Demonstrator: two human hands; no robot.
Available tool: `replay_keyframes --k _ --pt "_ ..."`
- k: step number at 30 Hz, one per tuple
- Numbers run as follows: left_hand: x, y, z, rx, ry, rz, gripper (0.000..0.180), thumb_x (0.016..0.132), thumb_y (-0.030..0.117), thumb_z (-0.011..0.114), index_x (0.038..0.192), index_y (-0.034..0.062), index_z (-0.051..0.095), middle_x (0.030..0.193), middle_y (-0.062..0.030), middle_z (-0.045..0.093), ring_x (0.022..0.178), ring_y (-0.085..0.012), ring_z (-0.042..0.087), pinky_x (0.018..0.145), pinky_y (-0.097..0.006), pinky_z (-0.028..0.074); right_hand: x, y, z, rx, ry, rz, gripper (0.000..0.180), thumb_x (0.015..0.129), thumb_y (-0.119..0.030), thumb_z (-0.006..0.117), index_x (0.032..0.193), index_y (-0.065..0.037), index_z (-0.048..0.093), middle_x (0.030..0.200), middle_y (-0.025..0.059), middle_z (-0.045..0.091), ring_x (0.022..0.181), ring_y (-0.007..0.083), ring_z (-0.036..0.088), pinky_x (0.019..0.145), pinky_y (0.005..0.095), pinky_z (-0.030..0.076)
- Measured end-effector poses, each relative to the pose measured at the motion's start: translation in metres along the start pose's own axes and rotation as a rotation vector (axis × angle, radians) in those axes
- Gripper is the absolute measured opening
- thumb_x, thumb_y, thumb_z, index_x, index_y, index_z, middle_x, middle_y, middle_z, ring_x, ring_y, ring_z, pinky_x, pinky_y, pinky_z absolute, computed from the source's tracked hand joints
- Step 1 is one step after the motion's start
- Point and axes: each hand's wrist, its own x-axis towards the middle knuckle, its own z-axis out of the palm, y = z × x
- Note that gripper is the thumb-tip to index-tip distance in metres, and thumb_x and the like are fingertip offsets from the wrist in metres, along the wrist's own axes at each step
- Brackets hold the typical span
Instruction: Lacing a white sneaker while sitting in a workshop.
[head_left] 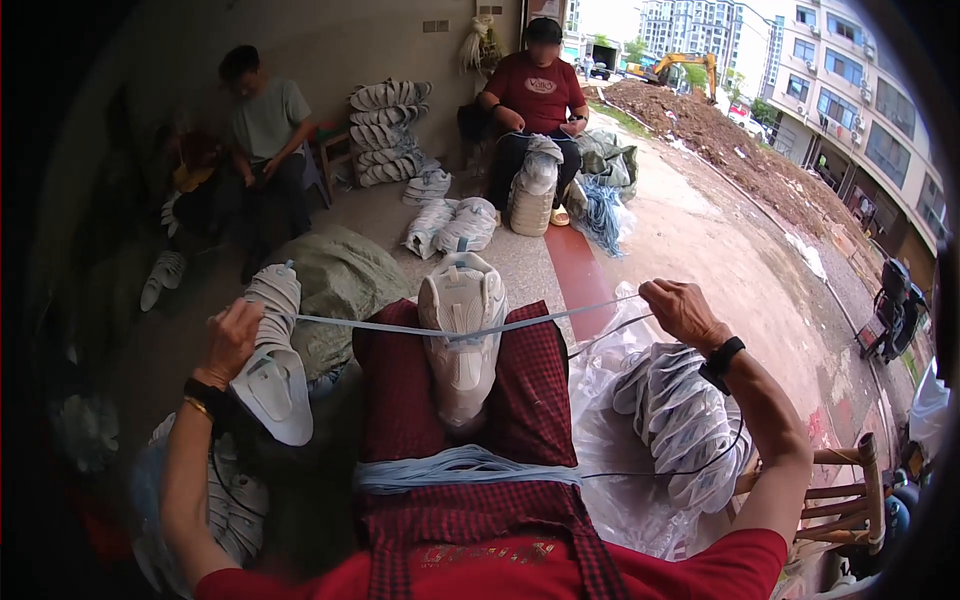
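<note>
A pale cream shoe upper point(462, 340) stands between my knees, its toe end toward me. Across its eyelet area runs a light blue shoelace point(375, 327), drawn out wide to both sides. My left hand point(233, 338) is closed on one end, beside a stack of nested white uppers point(275, 300). At the other end, the fingers of my right hand point(686, 312) pinch the lace, raised above a clear plastic sheet. A bundle of light blue laces point(465, 472) lies over the checked red apron point(530, 390) on my lap.
More white uppers point(690, 425) lie at my right, near a wooden chair point(840, 490). A green sack point(345, 285) sits left of my knees. One person point(540, 95) sits ahead with an upper and a lace; another point(270, 125) sits at far left.
</note>
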Motion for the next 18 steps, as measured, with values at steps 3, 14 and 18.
replay_keyframes --k 3,14,18 --pt "-0.062 -0.084 -0.071 0.106 0.090 -0.126 0.020 0.093 0.002 0.056 0.112 -0.0005 0.062 0.102 -0.0194 0.064 0.092 -0.0409 0.063 0.076 -0.046 0.052 -0.042 0.034 -0.069 -0.144 0.069 0.204 0.007 0.091 -0.007 0.058 0.097 -0.005 0.057 0.084 0.0152 0.062 0.079 0.0362 0.064 0.066 0.0438 0.051" --pt "-0.158 -0.224 -0.236 0.334 0.432 -0.351 0.029 0.105 0.013 0.045 0.126 -0.0017 0.059 0.122 -0.0164 0.064 0.112 -0.0297 0.062 0.095 -0.036 0.050 -0.240 0.123 -0.258 -0.874 0.267 0.613 0.025 0.098 -0.010 0.054 0.122 -0.006 0.057 0.105 0.0182 0.068 0.092 0.0364 0.066 0.075 0.0431 0.052" --pt "-0.158 -0.221 -0.231 0.174 0.655 -0.362 0.029 0.103 0.014 0.048 0.123 -0.0039 0.060 0.120 -0.0170 0.064 0.107 -0.0275 0.064 0.094 -0.035 0.051 -0.302 0.159 -0.300 -0.923 0.498 0.760 0.032 0.100 -0.015 0.052 0.132 -0.010 0.057 0.118 0.0149 0.067 0.115 0.0334 0.063 0.089 0.0436 0.051"
